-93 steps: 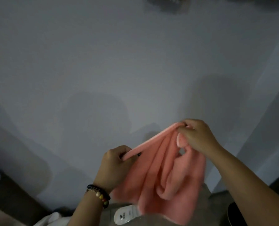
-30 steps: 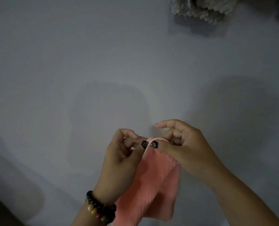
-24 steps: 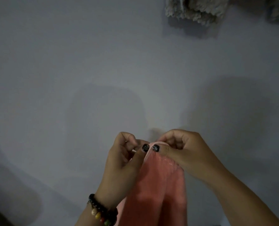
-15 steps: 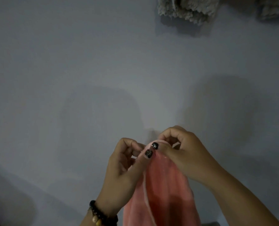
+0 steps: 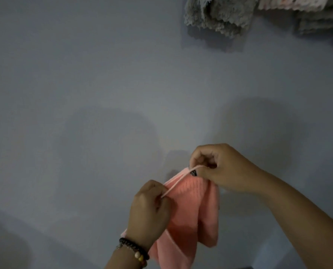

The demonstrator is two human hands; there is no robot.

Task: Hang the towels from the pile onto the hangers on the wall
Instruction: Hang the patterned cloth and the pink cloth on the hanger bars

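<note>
- We see a plain grey-blue wall [image 5: 84,84] filling almost the whole view; soft shadows lie on it behind the hands.
- A pink towel [image 5: 189,220] hangs in front of the lower part of the wall, held up between the two hands; its body falls in folds down to the bottom edge of the view; its surface looks ribbed near the top.
- A grey towel [image 5: 218,14] hangs against the wall at the top edge, right of the middle; we cannot see what carries it, because the view cuts it off.
- A pale towel [image 5: 290,3] with a scalloped hem hangs at the top right corner of the wall, just beside the grey one; more grey cloth shows under it, at the right edge.
- The right hand [image 5: 222,169] is at the top of the pink towel; its fingers are curled and its thumb pinches one end of the loop against the cloth.
- The left hand [image 5: 150,208] is lower and to the left; its fingers are curled together and pinch the other end of the loop.
- A bead bracelet [image 5: 134,251] sits around the left wrist; dark beads with some lighter ones.
- A thin pink loop [image 5: 178,182] of cord, fixed at the towel's top corner, is stretched straight between the two hands.
</note>
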